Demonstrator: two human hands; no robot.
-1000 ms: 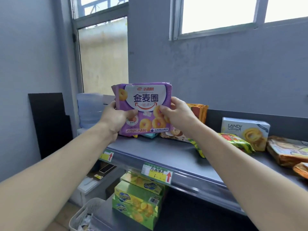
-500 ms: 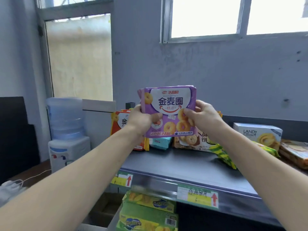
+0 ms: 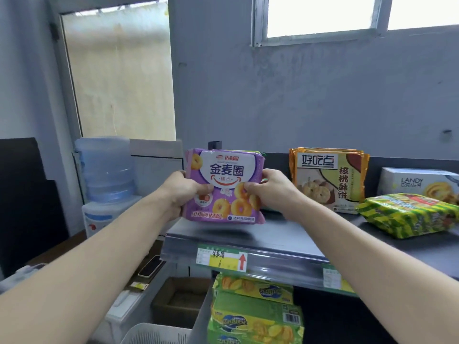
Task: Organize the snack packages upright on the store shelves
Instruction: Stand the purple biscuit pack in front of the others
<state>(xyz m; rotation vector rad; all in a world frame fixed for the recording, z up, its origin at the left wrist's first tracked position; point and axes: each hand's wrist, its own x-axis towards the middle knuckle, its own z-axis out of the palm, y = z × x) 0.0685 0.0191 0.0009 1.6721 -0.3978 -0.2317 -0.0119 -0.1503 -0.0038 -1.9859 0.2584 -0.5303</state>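
Purple snack pack [image 3: 224, 186] upright, left hand [image 3: 185, 192], right hand [image 3: 267, 192] gripping sides

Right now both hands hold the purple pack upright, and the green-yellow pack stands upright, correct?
No. Head view: the green-yellow pack lies flat on the shelf. The left hand and right hand do hold the purple pack upright.

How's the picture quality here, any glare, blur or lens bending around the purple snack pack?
Head view: the window is blown out white; the purple pack, gripped by the left hand and right hand, has readable print; the green-and-yellow bag at the right looks smeared; the wide lens makes the door frame lean.
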